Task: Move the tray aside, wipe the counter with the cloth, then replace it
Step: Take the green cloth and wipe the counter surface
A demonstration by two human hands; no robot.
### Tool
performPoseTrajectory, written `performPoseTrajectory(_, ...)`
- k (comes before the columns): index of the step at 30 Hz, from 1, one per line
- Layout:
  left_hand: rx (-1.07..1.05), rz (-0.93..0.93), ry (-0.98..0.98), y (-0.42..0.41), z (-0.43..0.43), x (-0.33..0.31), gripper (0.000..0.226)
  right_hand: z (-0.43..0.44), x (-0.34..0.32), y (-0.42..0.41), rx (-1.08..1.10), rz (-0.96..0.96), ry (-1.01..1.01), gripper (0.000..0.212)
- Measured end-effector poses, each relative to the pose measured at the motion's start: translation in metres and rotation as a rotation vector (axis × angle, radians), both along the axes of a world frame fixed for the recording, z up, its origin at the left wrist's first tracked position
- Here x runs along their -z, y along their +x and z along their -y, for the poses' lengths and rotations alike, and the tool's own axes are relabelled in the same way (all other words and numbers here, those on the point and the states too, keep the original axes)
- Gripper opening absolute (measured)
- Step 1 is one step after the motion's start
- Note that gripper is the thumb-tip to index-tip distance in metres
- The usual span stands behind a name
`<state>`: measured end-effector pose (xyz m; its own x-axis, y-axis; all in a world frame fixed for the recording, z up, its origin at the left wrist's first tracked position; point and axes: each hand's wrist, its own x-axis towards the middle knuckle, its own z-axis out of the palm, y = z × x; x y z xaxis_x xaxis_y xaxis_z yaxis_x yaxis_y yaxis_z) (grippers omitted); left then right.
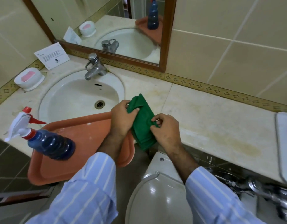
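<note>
Both hands gripped the green cloth point(143, 122) above the counter's front edge, just right of the sink point(81, 96): the left hand point(121, 118) pinched its upper corner, the right hand point(165, 128) pinched its side edge, apparently folding or straightening it. The orange tray point(84, 138) sat at the front edge of the counter point(212, 117), partly over the sink and overhanging toward the floor, with a spray bottle point(47, 141) lying on it. The stretch of counter right of the sink looked bare and stained yellowish. To wipe well, the cloth would best be folded into a flat pad, pressed down firmly and drawn in overlapping strokes from the back wall to the front edge, with the overhanging tray left undisturbed
</note>
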<state>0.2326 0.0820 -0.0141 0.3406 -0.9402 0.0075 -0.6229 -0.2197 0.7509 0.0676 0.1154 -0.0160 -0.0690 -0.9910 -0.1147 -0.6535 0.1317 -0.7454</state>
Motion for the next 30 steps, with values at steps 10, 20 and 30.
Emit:
performPoseTrajectory(10,0.292,0.474,0.176,-0.093,-0.017,0.077,0.066,0.062,0.049,-0.153,-0.13,-0.277,-0.101,0.032)
performPoseTrajectory(20,0.06,0.616,0.226,-0.086,0.109,0.092,0.072,0.102,0.092,-0.345,-0.336,-0.616,-0.1,0.06)
performPoseTrajectory(30,0.633,0.563,0.165,-0.156,0.009,0.083,0.075,0.106,0.091,-0.348,-0.346,-0.576,-0.125,0.056)
